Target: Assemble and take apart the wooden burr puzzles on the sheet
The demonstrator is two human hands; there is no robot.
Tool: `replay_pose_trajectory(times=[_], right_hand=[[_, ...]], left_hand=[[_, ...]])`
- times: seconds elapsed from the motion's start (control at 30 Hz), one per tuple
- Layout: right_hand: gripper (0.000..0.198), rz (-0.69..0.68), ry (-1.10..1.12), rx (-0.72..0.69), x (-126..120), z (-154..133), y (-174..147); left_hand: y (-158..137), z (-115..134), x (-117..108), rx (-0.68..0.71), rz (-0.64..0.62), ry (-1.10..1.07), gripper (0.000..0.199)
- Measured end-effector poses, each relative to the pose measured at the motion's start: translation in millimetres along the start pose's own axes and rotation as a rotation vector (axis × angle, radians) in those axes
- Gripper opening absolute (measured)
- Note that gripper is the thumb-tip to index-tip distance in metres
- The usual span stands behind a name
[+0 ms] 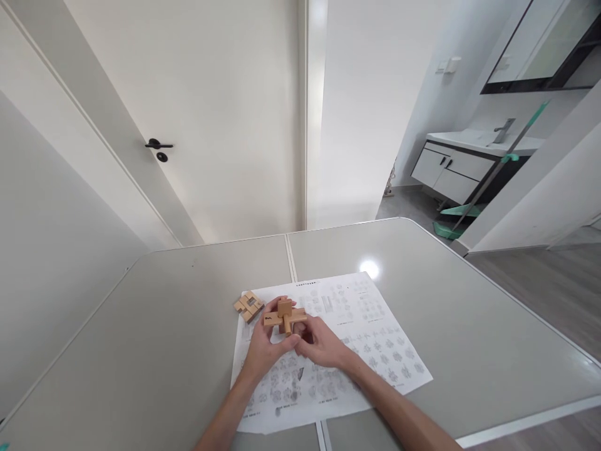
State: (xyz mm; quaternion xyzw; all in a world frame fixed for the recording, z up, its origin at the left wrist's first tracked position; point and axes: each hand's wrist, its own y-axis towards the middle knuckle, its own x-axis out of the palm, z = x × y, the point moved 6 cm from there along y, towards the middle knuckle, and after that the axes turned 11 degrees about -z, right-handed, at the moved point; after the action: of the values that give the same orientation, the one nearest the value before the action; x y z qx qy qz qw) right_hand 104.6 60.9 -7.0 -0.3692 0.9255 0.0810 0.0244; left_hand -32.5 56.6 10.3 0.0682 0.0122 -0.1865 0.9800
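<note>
A wooden interlocking puzzle [285, 308], partly put together with bars crossing one another, is held up in front of me over a printed sheet [375, 351]. My left hand [265, 344] is closed round its left and lower side, thumb at the front. From the right, my right hand [322, 341] grips it with fingers bent against its right and lower part; some fingertips are hidden behind the wood. Just left of the puzzle, a flat group of wooden pieces [249, 305] lies on the sheet's upper left corner. Rows of small diagrams cover the paper.
The grey table [154, 351] has a seam down its middle and a pale raised rim. Beyond it stand a closed white door with a black handle [158, 145] and a wall. At right, a washbasin cabinet [453, 166] and a green broom [498, 169] with dustpan are visible.
</note>
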Motion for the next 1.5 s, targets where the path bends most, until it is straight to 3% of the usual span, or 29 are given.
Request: replay_pose_trajectory(times=[0.07,0.2,0.27,0.43,0.93,1.17,1.5], right_hand=[[0.019,0.006,0.140,-0.008,-4,-3,0],[0.053,0.057,0.359,0.007,-13,1,2],[0.059,0.071,0.433,0.026,-15,8,4],[0.055,0.065,0.524,0.074,-14,19,5],[0.047,-0.001,0.671,0.059,-9,11,6],[0.045,0.128,0.704,0.034,-17,21,7],[0.042,0.117,0.720,0.038,-15,21,7]], left_hand=[[0,0,-2,0.006,0.024,0.005,0.072],[0,-1,-4,0.011,0.040,0.016,0.075],[-1,-3,-4,-0.005,0.042,0.019,0.077],[-1,-5,0,-0.005,0.019,0.005,0.081],[-1,-19,2,-0.074,-0.046,-0.007,0.094],[4,-12,-1,-0.087,0.055,0.001,0.061],[1,-8,-9,-0.115,0.174,-0.070,0.036]])
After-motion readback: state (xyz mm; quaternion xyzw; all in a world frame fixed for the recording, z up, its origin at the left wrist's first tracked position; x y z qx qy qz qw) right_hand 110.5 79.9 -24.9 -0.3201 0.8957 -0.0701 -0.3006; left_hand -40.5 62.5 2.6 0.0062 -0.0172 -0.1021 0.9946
